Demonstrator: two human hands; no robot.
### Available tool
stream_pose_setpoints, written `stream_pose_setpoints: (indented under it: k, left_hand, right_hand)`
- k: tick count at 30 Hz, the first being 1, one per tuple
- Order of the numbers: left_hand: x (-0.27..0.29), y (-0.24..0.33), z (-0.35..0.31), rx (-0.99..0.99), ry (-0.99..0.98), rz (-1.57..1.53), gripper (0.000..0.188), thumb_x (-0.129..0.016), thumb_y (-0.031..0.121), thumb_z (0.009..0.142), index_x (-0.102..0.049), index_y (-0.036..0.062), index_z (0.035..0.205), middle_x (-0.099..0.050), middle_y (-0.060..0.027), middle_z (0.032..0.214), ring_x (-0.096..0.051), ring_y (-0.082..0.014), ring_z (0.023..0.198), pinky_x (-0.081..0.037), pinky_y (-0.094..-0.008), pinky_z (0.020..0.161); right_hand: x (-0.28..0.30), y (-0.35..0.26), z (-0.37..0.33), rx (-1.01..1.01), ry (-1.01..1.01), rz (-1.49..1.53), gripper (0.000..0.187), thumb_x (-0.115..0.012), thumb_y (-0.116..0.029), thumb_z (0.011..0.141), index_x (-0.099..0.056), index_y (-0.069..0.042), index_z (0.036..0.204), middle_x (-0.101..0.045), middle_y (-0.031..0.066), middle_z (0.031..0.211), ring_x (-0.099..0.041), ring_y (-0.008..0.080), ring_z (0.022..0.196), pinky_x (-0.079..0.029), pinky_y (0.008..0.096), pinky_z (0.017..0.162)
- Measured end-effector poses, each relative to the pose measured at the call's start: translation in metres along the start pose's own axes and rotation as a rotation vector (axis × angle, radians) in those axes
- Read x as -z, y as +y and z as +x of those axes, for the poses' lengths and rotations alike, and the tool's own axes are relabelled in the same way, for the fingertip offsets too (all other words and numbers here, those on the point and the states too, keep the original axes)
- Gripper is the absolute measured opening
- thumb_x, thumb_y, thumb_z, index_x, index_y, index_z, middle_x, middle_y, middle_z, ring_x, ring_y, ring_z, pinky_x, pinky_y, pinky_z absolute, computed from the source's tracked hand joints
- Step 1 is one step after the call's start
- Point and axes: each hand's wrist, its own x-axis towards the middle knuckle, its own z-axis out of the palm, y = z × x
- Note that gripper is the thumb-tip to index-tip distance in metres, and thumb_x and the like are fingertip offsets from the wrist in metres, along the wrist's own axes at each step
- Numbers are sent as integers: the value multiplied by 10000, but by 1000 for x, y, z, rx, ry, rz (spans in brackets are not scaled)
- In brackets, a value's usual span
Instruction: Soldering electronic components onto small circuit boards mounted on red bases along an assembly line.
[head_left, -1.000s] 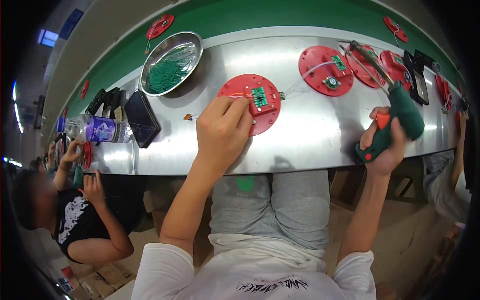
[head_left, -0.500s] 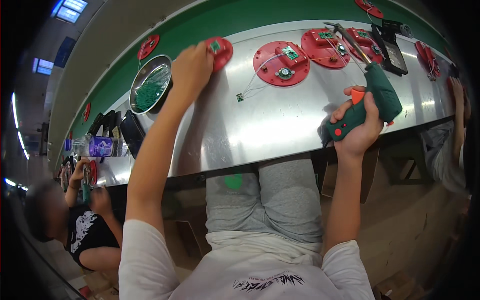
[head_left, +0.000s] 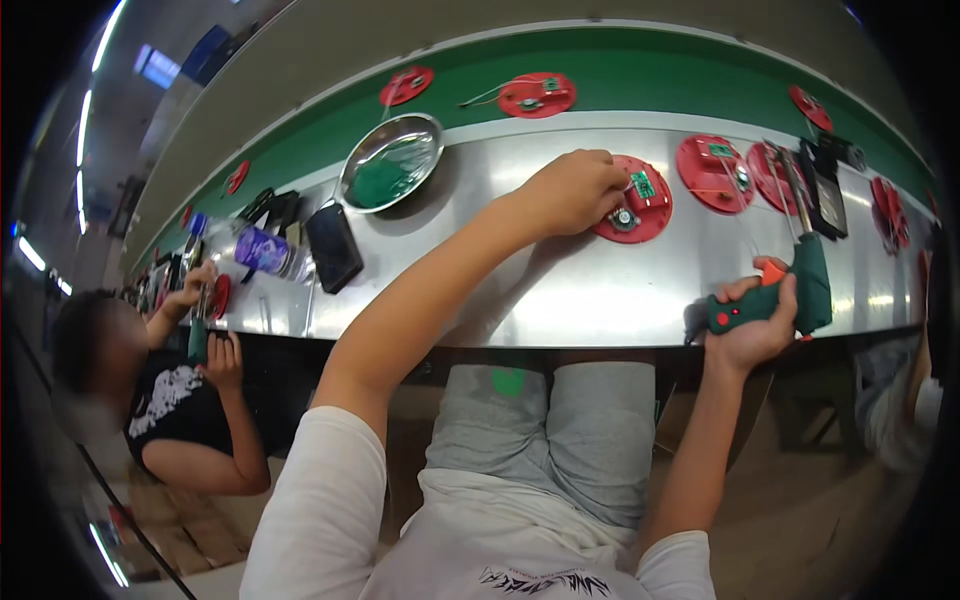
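Observation:
My right hand (head_left: 755,318) is wrapped round the handle of a green pistol-shaped soldering gun (head_left: 815,285) with an orange trigger. Its long thin metal end points away, over the red discs at the right. With fingers drawn together, my left hand (head_left: 570,195) reaches across the bench to the left edge of a red disc (head_left: 655,215), which carries a green circuit board and a round metal part. The fingertips and whatever they pinch are hidden. Another red disc (head_left: 717,180), with board and wires, lies just to the right; a further red disc (head_left: 775,175) is partly behind the gun's metal end.
A metal bowl (head_left: 430,175) holds small green pieces in clear plastic. Left of it are a black phone-like slab (head_left: 335,250) and a plastic bottle (head_left: 265,250). More red discs (head_left: 540,95) lie on the green strip behind the bench. A co-worker (head_left: 190,420) sits at the left.
My left hand has let go of the red disc on the green strip and come across to a nearer disc. The soldering gun stays in my right hand. The whole view has shifted.

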Motion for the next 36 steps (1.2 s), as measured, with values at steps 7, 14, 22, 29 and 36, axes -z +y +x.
stream_pose_setpoints:
  k: [7, 14, 22, 29, 36]
  left_hand:
    - [58, -20, -105, 163, 134, -160, 223, -697, 245, 864, -740, 31, 910, -694, -150, 868, -672, -287, 795, -526, -372, 715]
    - [123, -144, -134, 599, 356, 429, 246, -664, 181, 786, -739, 22, 959, -710, -208, 962, -678, -376, 933, -530, -445, 867]
    - [101, -171, -135, 684, 430, 322, 190, -595, 138, 809, -743, 29, 855, -705, -205, 896, -680, -384, 869, -542, -459, 826]
    - [121, -171, -149, 505, 773, 6, 191, -689, 154, 775, -769, 39, 905, -740, -126, 822, -719, -228, 782, -557, -328, 754]
    - [119, -153, -143, 474, 845, -303, 129, -636, 46, 896, -673, -39, 986, -731, -94, 852, -671, -131, 741, -524, -252, 680]
  right_hand:
    - [-21, -3, -8, -3, 86, -135, 380, -411, -338, 1012, -560, 12, 1014, -513, 76, 599, -460, 158, 507, -414, 309, 512]
    - [-5, -1, -2, -60, -6, -139, 405, -425, -387, 995, -568, -11, 1040, -494, 34, 640, -468, 129, 600, -384, 262, 569]
    - [-7, -2, 1, -25, 4, -283, 401, -438, -391, 995, -563, -11, 1030, -495, 33, 604, -470, 133, 567, -387, 276, 552]
    - [-9, 1, -1, -4, -14, -302, 395, -437, -376, 1003, -572, -7, 1037, -508, 40, 654, -455, 112, 564, -373, 243, 532]
    - [-2, 1, -1, -1, -59, -269, 386, -446, -374, 1004, -575, -13, 1049, -541, 46, 708, -467, 110, 566, -388, 249, 543]
